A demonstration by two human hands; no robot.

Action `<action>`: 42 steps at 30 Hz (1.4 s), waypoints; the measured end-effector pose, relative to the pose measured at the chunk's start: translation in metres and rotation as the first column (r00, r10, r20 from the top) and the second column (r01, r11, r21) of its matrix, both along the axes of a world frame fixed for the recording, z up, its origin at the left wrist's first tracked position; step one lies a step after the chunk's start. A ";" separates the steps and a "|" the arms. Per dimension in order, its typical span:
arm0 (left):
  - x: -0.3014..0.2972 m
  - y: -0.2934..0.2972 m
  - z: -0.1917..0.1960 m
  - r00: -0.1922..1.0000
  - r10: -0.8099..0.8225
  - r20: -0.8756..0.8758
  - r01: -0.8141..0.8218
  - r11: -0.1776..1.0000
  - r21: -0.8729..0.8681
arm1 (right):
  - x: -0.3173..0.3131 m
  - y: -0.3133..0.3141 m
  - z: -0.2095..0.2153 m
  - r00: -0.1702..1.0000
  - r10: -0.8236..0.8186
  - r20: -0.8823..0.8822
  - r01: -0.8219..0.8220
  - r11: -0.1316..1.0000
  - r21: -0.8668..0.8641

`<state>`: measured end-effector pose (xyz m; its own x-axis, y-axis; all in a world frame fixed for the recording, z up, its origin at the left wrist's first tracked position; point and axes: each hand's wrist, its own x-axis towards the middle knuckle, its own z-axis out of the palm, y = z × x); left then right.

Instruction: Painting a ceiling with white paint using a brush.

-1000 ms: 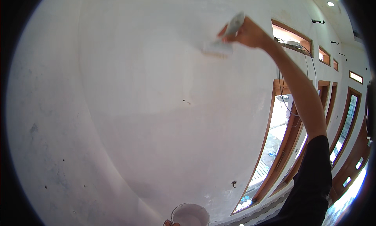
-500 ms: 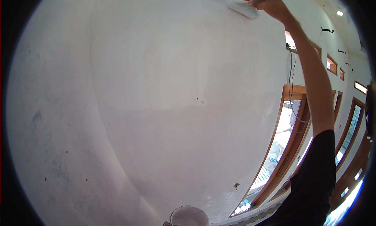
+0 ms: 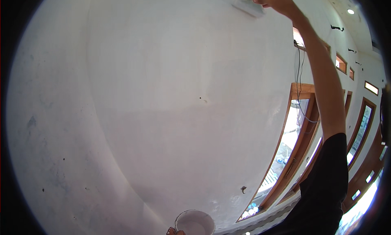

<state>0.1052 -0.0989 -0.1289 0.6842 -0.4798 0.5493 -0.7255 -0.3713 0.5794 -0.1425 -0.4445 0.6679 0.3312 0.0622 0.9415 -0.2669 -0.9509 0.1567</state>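
**Brush and Right Hand: High on the Wall**

Head view: compared with the frame one second earlier, the right hand (image 3: 281, 4) and the brush (image 3: 249, 8) have moved up the wall (image 3: 163, 72) and to the right. The bucket (image 3: 213, 223) remains at the lower edge.

Right hand: fingers closed around the brush handle, forearm raised. The brush is wide and pale, tilted, its bristle end pointing down and left. The handle is partly cut off by the upper picture edge. Contact between bristles and wall cannot be confirmed.

Left hand (image 3: 175, 232): fingers bent against the left rim of the bucket, gripping it; the remainder lies outside the lower edge. The bucket is round, with pale contents.

Clearances: open wall surface extends left of and below the brush, as far as the curved corner line at left. On the right, this area is bounded by the wooden window frame (image 3: 303, 88) and the hanging cables (image 3: 300, 64). A small dark fitting (image 3: 243, 190) projects near the window's lower end.
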 end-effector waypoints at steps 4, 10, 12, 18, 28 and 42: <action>-0.016 0.001 0.037 0.977 0.029 -0.213 -0.060 0.989 -0.137 | -0.001 -0.002 0.016 0.997 -0.007 -0.072 0.021 0.981 0.194; -0.011 0.005 0.016 0.965 0.036 -0.259 -0.080 0.983 -0.163 | 0.013 -0.005 0.022 0.964 -0.120 0.237 0.146 0.985 -0.096; -0.010 0.006 0.014 0.978 0.022 -0.206 -0.062 0.979 -0.193 | 0.013 -0.031 0.025 0.924 -0.267 0.273 0.353 0.870 -0.345; -0.013 0.013 0.016 0.932 0.033 -0.362 -0.121 0.967 -0.224 | 0.045 -0.022 -0.081 0.989 -0.089 0.116 0.141 0.791 -0.596; -0.006 0.018 -0.003 0.996 0.086 -0.011 -0.086 0.996 -0.026 | 0.043 0.028 -0.284 0.738 0.086 -0.669 -0.138 0.990 -0.024; -0.027 0.012 -0.020 0.955 0.123 0.271 -0.153 0.984 0.093 | 0.068 0.041 -0.022 0.961 -0.258 -0.103 0.249 0.964 -0.091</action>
